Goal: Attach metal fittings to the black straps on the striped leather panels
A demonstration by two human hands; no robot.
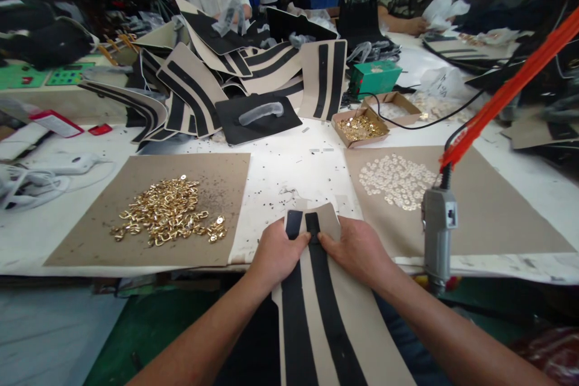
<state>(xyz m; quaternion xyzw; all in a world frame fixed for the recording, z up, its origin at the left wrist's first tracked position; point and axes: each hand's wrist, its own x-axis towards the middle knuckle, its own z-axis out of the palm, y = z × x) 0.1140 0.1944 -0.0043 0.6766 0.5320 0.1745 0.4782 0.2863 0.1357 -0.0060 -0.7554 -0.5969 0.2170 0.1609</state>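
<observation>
A beige panel with two black stripes [316, 313] runs from my lap up over the table's front edge. My left hand [277, 253] is closed on its left side near the top, thumb on the left black stripe. My right hand [357, 248] is closed on its right side, thumb pressing the right stripe. A heap of gold metal fittings [169, 217] lies on a brown card sheet [90, 235] to the left. Pale round washers [398, 181] are spread on another brown sheet [497, 217] to the right.
A grey power tool [438, 235] hangs by an orange coiled cord [506, 90] at the right front edge. A pile of striped panels [235, 78], a small box of gold parts [360, 128] and a green box [374, 77] sit further back. Other people work at the far side.
</observation>
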